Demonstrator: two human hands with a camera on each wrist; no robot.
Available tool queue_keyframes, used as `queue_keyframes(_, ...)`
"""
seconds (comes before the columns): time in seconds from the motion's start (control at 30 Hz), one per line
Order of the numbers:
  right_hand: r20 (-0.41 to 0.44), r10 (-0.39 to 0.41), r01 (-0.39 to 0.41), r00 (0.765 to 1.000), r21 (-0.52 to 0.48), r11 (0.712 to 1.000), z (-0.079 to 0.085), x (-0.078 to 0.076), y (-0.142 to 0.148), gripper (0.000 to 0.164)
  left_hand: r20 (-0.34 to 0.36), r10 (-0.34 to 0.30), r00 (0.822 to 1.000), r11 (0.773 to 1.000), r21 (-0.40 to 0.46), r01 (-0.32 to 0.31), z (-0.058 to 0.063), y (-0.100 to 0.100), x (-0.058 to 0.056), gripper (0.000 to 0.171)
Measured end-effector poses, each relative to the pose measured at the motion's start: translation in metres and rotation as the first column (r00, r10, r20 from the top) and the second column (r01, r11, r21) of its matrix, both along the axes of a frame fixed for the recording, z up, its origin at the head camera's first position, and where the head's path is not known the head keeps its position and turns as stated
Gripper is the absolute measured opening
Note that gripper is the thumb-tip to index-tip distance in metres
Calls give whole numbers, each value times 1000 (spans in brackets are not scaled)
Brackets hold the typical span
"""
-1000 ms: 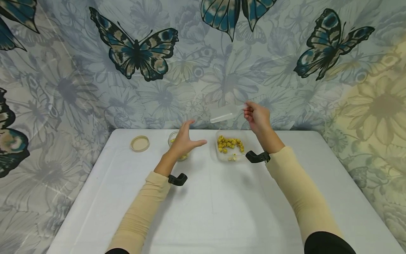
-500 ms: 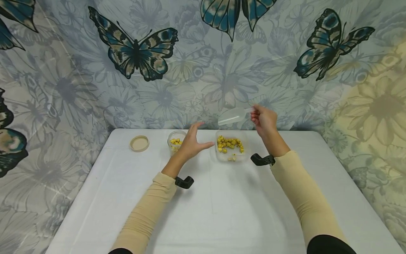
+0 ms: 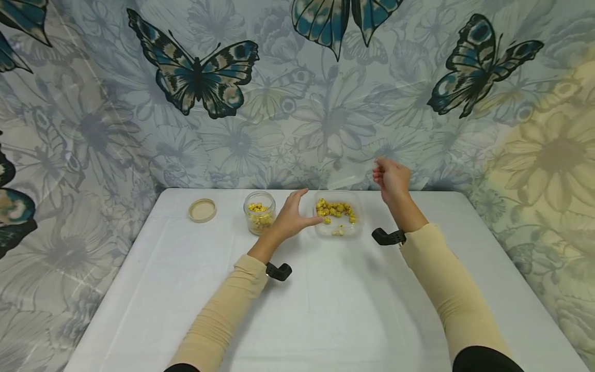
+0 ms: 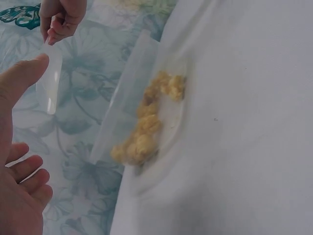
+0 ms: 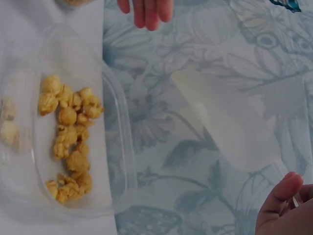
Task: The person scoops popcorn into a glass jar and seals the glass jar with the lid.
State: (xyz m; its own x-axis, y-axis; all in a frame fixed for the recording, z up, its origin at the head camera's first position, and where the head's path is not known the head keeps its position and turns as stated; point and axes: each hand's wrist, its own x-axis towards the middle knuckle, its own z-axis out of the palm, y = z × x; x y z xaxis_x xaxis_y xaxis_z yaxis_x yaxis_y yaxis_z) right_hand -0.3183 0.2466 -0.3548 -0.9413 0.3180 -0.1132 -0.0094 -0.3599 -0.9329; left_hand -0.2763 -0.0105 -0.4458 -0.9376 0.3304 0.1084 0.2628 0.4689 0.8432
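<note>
My right hand (image 3: 392,178) grips the handle of a clear plastic scoop (image 5: 230,122), held up behind and above the clear plastic container (image 5: 124,161). No popcorn shows in the scoop. Yellow popcorn (image 5: 71,142) lies in that container, mostly toward its far side. My left hand (image 3: 290,217) hovers between the jar and the container, thumb spread wide from the fingers, holding nothing. Just left of it stands a glass jar (image 3: 259,227), uncapped, with popcorn inside. In the left wrist view the scoop hangs beyond my left thumb (image 4: 34,73).
A round lid (image 3: 202,211) with a pale gold rim lies on the white-covered table (image 3: 297,320), left of the jar. Behind the table's far edge rises a butterfly-patterned cloth backdrop (image 3: 334,119). Each wrist wears a black camera strap (image 3: 388,237).
My left hand has moved right, away from the jar toward the container, uncovering the jar. My right hand has shifted right and slightly down with the scoop.
</note>
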Motion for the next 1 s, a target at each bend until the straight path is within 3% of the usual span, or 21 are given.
queue_keyframes(0.33,14,-50,48,999,125,991,-15,-4,9,17,60,-1,998,999,-47,4,-16,12,-2,93)
queue_keyframes(0.57,-3,-81,78,997,294,953,-20,-3,11,20,107,41,993,999,-39,-37,-23,15,-7,94)
queue_keyframes(0.87,-69,-87,111,994,530,841,-29,-3,4,24,132,47,990,998,-53,-40,-36,17,-9,98)
queue_keyframes(0.93,-105,-81,128,991,596,792,-31,-1,1,28,138,39,990,998,-50,-32,-39,17,-10,99)
queue_keyframes(1.0,-162,-66,159,985,675,721,-32,1,-2,30,141,31,990,999,-43,-25,-40,18,-11,100)
